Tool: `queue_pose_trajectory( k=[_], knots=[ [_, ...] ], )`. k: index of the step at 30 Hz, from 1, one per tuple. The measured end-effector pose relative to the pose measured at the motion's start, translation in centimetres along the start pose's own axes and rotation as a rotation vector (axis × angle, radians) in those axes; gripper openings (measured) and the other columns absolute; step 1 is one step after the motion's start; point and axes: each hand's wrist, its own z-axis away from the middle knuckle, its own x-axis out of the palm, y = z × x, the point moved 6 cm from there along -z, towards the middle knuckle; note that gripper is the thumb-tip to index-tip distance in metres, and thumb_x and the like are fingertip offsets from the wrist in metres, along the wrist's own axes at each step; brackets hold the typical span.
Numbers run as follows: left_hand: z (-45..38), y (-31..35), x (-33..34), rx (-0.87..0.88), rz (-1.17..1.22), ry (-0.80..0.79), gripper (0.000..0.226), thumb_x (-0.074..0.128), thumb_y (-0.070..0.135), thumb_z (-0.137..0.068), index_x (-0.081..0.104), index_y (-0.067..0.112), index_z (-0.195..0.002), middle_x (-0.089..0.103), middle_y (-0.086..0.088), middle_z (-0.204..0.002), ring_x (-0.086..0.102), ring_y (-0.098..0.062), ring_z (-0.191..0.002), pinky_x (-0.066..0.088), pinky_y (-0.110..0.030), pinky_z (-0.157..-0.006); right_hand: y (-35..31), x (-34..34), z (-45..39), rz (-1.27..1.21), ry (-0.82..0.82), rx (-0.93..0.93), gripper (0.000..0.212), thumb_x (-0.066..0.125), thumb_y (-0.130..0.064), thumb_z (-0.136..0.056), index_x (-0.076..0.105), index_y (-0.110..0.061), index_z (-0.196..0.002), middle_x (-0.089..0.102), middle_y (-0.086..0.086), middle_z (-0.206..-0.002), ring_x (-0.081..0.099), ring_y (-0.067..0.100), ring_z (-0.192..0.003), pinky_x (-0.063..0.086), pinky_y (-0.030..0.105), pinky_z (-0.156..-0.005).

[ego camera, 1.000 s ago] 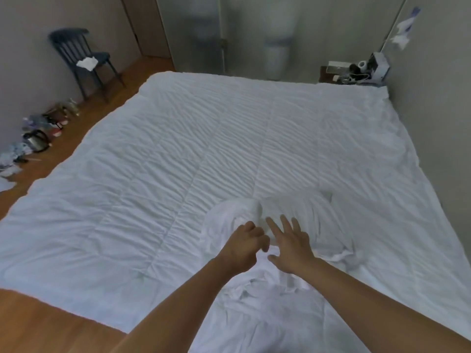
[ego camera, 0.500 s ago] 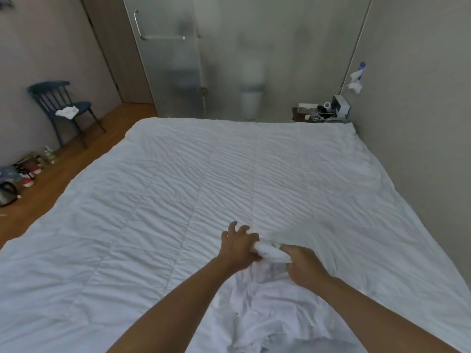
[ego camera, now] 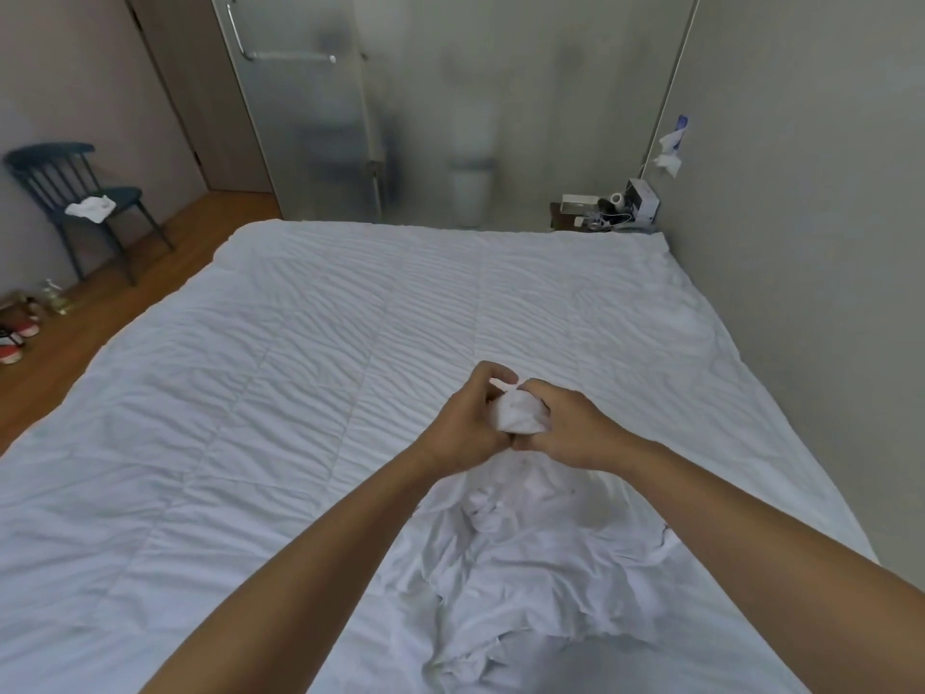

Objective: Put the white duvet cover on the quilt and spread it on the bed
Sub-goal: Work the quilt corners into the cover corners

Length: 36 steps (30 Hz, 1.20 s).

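A white stitched quilt [ego camera: 310,373] lies flat over the whole bed. On its near middle sits the crumpled white duvet cover [ego camera: 530,568], bunched in folds toward me. My left hand [ego camera: 468,425] and my right hand [ego camera: 568,425] meet above the quilt, both closed on one gathered wad of the cover. The cloth hangs from that wad down to the heap below. Both forearms reach in from the bottom edge.
A grey wall runs along the bed's right side. A dark blue chair [ego camera: 70,192] with a white cloth stands at the left on the wooden floor [ego camera: 90,323]. Shoes [ego camera: 12,343] line the left wall. A cluttered bedside stand [ego camera: 608,210] and frosted glass door [ego camera: 310,117] lie beyond.
My hands went from resting on the heap to gripping it, then lifted a bunch of the cover up off the quilt. My view tilted up toward the far wall.
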Motion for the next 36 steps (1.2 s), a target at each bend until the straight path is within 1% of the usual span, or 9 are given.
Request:
queue_pose_trajectory(
  k=[3, 7, 12, 17, 21, 26, 28, 32, 36],
  knots=[
    [1.8, -1.9, 0.4, -0.127, 0.091, -0.020, 0.078, 0.089, 0.016, -0.070, 0.044, 0.033, -0.132, 0.065, 0.002, -0.110, 0.067, -0.015, -0.096, 0.060, -0.034, -0.081, 1.2, -0.3, 0.5, 0.026, -0.025, 0.006, 0.030, 0.084, -0.032, -0.081, 0.060, -0.036, -0.098, 0.067, -0.010, -0.092, 0.064, 0.009, -0.083, 0.054, 0.031, -0.074],
    [5.4, -6.1, 2.9, -0.229, -0.265, -0.077, 0.048, 0.078, 0.045, -0.076, 0.060, 0.030, -0.119, 0.068, 0.013, -0.105, 0.064, -0.008, -0.096, 0.054, -0.038, -0.089, 2.0, 0.0, 1.7, 0.002, -0.053, 0.008, 0.029, 0.077, -0.020, -0.085, 0.056, -0.037, -0.093, 0.065, -0.008, -0.089, 0.061, 0.010, -0.076, 0.051, 0.027, -0.067],
    [9.0, -5.0, 5.9, 0.128, -0.234, 0.202, 0.038, 0.060, 0.015, -0.091, 0.062, 0.020, -0.128, 0.070, 0.008, -0.111, 0.066, -0.014, -0.099, 0.052, -0.025, -0.081, 4.1, 0.5, 4.0, -0.020, -0.201, 0.155, 0.042, 0.069, -0.006, -0.078, 0.052, -0.037, -0.100, 0.061, 0.000, -0.097, 0.057, 0.015, -0.082, 0.049, 0.030, -0.069],
    [11.0, -2.8, 12.3, 0.253, -0.453, 0.010, 0.056, 0.053, 0.008, -0.091, 0.035, 0.034, -0.137, 0.061, -0.005, -0.094, 0.060, -0.027, -0.078, 0.047, -0.036, -0.059, 5.6, 2.8, 7.5, -0.240, -0.240, 0.460, 0.069, 0.071, -0.062, -0.069, 0.054, -0.025, -0.126, 0.061, -0.003, -0.123, 0.059, 0.023, -0.116, 0.048, 0.039, -0.096],
    [13.4, -4.6, 16.4, 0.306, -0.580, -0.131, 0.064, 0.058, 0.003, -0.084, 0.040, 0.019, -0.143, 0.053, -0.009, -0.084, 0.056, -0.033, -0.065, 0.038, -0.033, -0.047, 8.3, 4.9, 9.1, 0.110, -0.148, 0.563, 0.019, 0.065, -0.027, -0.088, 0.065, -0.016, -0.104, 0.071, 0.005, -0.105, 0.068, 0.023, -0.089, 0.052, 0.034, -0.074],
    [15.9, -7.6, 16.8, 0.132, -0.393, -0.172, 0.072, 0.060, 0.013, -0.091, 0.026, 0.030, -0.152, 0.058, -0.007, -0.101, 0.058, -0.026, -0.084, 0.047, -0.036, -0.066, 8.6, 6.1, 9.9, -0.057, 0.111, 0.503, 0.012, 0.053, -0.016, -0.101, 0.065, -0.015, -0.105, 0.066, -0.002, -0.094, 0.063, 0.021, -0.088, 0.045, 0.028, -0.066],
    [16.5, -10.0, 16.3, 0.075, -0.345, -0.181, 0.053, 0.062, 0.023, -0.091, 0.042, 0.028, -0.141, 0.062, -0.003, -0.104, 0.058, -0.023, -0.091, 0.045, -0.036, -0.075, 7.4, 5.3, 9.6, -0.114, 0.210, 0.437, 0.012, 0.051, -0.015, -0.103, 0.064, -0.017, -0.104, 0.062, -0.009, -0.092, 0.059, 0.014, -0.085, 0.041, 0.027, -0.067],
    [16.7, -16.8, 13.6, -0.229, -0.751, -0.186, 0.024, 0.054, 0.041, -0.096, 0.065, 0.029, -0.114, 0.060, -0.003, -0.108, 0.056, -0.030, -0.105, 0.039, -0.039, -0.083, 4.6, 2.4, 9.0, -0.132, 0.266, 0.267, 0.013, 0.052, -0.012, -0.103, 0.065, -0.014, -0.100, 0.062, -0.009, -0.089, 0.055, 0.000, -0.078, 0.039, 0.008, -0.063],
    [15.0, -19.3, 9.6, -0.338, -0.363, 0.087, 0.047, 0.061, 0.007, -0.083, 0.057, 0.016, -0.129, 0.050, -0.010, -0.128, 0.049, -0.033, -0.121, 0.045, -0.040, -0.095, 2.5, -0.4, 9.3, -0.085, 0.245, 0.166, 0.022, 0.056, -0.006, -0.099, 0.066, -0.018, -0.083, 0.063, -0.008, -0.079, 0.055, -0.004, -0.067, 0.038, 0.006, -0.060]
  ],
)
